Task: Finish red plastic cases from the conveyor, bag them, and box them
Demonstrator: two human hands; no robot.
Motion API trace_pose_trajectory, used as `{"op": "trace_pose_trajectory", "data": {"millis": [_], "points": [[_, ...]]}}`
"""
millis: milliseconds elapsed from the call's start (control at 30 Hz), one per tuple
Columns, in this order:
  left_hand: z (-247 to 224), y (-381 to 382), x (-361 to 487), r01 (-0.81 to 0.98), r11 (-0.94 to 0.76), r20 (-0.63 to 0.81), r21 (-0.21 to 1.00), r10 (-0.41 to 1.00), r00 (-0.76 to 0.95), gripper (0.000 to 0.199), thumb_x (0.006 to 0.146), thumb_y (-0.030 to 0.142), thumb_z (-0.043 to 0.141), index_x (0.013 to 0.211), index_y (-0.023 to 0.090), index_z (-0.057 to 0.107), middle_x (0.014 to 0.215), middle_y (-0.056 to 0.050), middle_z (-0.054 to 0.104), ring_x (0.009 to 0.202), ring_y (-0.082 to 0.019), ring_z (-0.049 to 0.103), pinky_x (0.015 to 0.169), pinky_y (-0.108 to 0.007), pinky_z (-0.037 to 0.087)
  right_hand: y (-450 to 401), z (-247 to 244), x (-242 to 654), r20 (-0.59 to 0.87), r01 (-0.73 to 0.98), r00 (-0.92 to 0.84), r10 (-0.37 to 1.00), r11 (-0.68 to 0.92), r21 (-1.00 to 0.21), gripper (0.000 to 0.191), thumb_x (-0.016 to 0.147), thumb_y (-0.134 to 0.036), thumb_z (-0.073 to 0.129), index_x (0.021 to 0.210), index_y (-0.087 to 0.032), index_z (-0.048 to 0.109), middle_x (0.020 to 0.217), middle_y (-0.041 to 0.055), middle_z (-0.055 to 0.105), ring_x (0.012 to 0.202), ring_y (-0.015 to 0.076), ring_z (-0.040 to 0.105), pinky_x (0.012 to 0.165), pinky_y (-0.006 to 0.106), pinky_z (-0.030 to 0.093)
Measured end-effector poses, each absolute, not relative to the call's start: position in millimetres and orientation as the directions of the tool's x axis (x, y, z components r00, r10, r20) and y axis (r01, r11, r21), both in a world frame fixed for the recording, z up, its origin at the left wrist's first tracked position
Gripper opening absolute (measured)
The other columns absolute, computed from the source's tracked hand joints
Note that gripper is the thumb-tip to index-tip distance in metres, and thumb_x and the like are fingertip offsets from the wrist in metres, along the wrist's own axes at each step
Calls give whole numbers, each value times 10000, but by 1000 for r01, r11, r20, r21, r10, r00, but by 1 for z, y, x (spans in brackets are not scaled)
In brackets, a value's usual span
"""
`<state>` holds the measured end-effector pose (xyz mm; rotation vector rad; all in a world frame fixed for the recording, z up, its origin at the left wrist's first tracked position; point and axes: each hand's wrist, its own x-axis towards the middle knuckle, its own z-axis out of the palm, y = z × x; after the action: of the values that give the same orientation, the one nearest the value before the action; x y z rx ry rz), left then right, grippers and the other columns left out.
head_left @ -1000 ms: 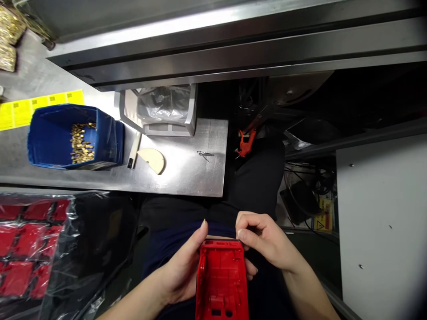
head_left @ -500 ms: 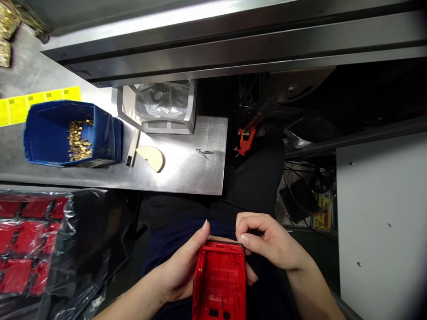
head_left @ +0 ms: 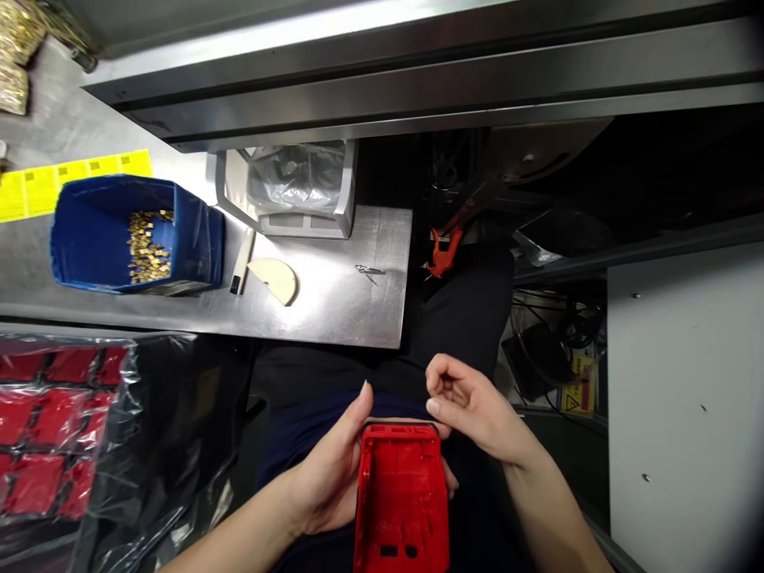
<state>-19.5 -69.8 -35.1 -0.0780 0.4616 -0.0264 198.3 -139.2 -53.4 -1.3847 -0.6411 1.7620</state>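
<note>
In the head view a red plastic housing, an open shell with ribs, slots and a dark top edge, lies in my left hand. The left fingers wrap underneath it and come out on its right side; the thumb points up along the left edge. My right hand is just above the housing's upper right corner, fingers loosely curled and thumb apart from the index finger. I see nothing between its fingers.
On the metal bench stand a blue bin of small brass parts and a grey bin lined with plastic. A cream half-disc and a thin metal piece lie nearby. Bagged red parts are at left; a metal beam crosses above.
My right hand has lifted slightly off the housing's top edge, and its pinch has loosened. The housing has shifted a little to the right in my left hand.
</note>
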Motion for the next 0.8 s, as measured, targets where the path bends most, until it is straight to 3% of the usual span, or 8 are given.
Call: {"op": "trace_pose_trajectory", "data": {"millis": [133,200,300,433,500,567,633,800], "points": [[-37,-69,-20,10,995,-473,-96,-54,879,969,989,781,190,1468,14,538,1243,-280,717,1168,-349,695,1055,-461,472,-140,-66,203,-586,-241,200,785,-540,-806,279,841,-357,840,1016,-230,663,872,-21,608,799,118,573,733,210,473],[-37,-69,-19,13,994,-479,-104,-62,876,983,984,789,191,1464,5,539,1247,-283,714,1166,-353,691,1071,-475,453,-141,-69,206,-581,-179,319,749,-554,-813,286,855,-424,820,1006,-219,691,781,-16,635,709,125,581,666,222,475],[-37,-68,-17,11,993,-484,-118,-68,872,985,972,806,232,1457,10,550,1265,-274,710,1188,-359,678,1081,-478,439,-142,-66,208,-535,-16,436,723,-588,-809,353,1005,-527,592,916,-206,709,574,-30,561,525,119,494,528,238,400],[-35,-69,-17,-15,993,-482,-114,-42,875,961,951,819,332,1465,39,553,1295,-257,702,1245,-387,646,1130,-516,391,-140,-53,203,-475,100,358,804,-538,-837,329,1026,-518,563,1027,-240,738,781,4,681,661,131,581,634,237,470],[-35,-70,-20,-40,997,-489,-69,1,872,931,911,804,494,1487,74,535,1332,-245,684,1292,-395,613,1163,-538,357,-138,-48,200,-456,111,285,843,-502,-858,299,1025,-501,574,1061,-259,745,901,13,716,778,143,630,738,237,506],[-35,-71,-23,-31,999,-483,24,39,875,943,819,659,773,1551,157,454,1388,-214,655,1331,-387,583,1178,-550,336,-138,-48,197,-450,116,245,859,-487,-866,289,1029,-489,569,1059,-264,748,942,15,727,851,154,657,790,240,516],[-35,-71,-27,17,992,-458,123,41,888,1098,707,443,946,1605,251,342,1419,-186,634,1326,-375,586,1170,-571,337,-136,-52,196,-452,135,258,854,-495,-858,284,1027,-484,573,1061,-261,746,949,18,738,892,166,679,797,242,524],[-36,-71,-30,36,976,-417,216,59,907,1129,663,369,983,1589,264,346,1411,-196,627,1300,-383,604,1146,-607,357,-103,-76,202,-356,371,275,893,-441,-818,292,1048,-444,518,1064,-228,714,911,31,751,817,174,709,731,258,551]]}}
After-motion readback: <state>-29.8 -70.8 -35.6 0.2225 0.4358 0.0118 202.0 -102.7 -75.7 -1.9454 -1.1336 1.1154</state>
